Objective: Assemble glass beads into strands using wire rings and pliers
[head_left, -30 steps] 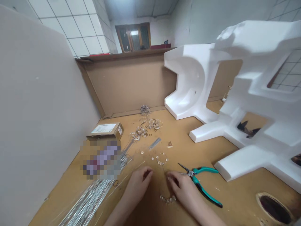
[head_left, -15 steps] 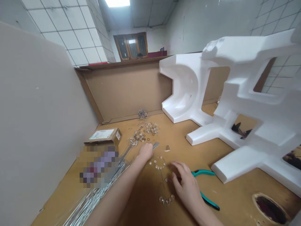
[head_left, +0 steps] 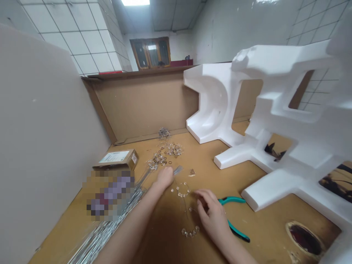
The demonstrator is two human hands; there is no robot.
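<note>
Probably we're at a fetching step: our left hand (head_left: 165, 176) meets the short, thin silver wires (head_left: 178, 169), grip unclear; our right hand (head_left: 210, 211), well apart, fingers parted, flanks the clear-beaded wire loop (head_left: 182, 195). Next likely needs a fine pinch.

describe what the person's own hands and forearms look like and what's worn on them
The left hand and right hand are ungloved. The left forearm and right forearm show no sleeve, watch or bracelet. Some fingers are hidden, so rings can't be ruled out.
</note>
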